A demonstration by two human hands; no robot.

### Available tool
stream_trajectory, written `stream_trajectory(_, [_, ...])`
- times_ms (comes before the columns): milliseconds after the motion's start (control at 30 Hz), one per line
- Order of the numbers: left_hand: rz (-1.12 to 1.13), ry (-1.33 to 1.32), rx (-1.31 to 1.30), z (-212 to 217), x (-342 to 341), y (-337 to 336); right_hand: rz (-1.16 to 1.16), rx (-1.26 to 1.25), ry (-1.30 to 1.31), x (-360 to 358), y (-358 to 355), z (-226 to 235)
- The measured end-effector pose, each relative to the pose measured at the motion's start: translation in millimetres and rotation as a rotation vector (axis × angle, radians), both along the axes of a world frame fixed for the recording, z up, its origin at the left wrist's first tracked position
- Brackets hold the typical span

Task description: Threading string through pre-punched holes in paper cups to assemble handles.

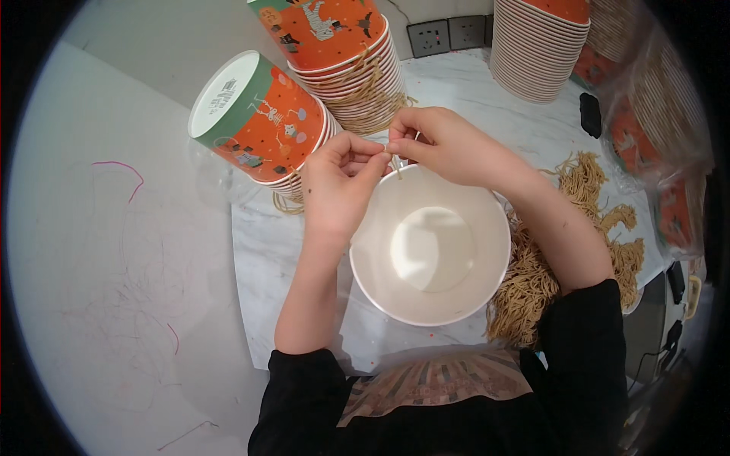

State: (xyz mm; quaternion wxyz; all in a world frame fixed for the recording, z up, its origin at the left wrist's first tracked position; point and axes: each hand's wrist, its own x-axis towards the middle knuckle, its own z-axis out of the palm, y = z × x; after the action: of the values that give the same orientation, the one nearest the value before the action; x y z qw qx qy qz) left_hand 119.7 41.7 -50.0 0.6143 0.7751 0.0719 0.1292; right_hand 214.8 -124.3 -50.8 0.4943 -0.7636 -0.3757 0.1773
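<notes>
A white-lined round paper bucket point(372, 283) stands with its open mouth up on the table before me. At its far rim, my left hand point(338, 178) and my right hand point(445, 144) meet, fingertips pinched together. Between them is a thin tan cord point(399, 174), its short end hanging just inside the rim. Fingers hide most of the cord and the spot where it meets the bucket wall. Beyond my left hand lies a tilted stack of orange and green printed buckets point(285, 125), bottoms facing outward, with tan cords around its lower rims.
Another bucket stack with cords point(338, 45) stands behind. Heaped tan cords point(525, 285) lie under and beside my right forearm. A tall bucket stack point(536, 57) and plastic-bagged buckets point(658, 114) line the right. A small black object point(590, 115) lies near them; wall sockets point(430, 38) are behind.
</notes>
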Motion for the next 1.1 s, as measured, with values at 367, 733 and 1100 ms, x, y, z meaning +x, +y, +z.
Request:
stream_trajectory(367, [0.031, 0.020, 0.068, 0.4, 0.8, 0.7, -0.005, -0.006, -0.147, -7.7, -2.5, 5.9])
stream_trajectory(733, [-0.093, 0.055, -0.090, 12.6, -3.6, 10.4, 0.090, 0.112, 0.334, 7.0, -0.9, -1.9])
stream_trajectory(1100, [-0.086, 0.081, -0.035, 21.8, -10.8, 10.8, 0.074, 0.186, 0.359, 2.4, 1.0, 0.9])
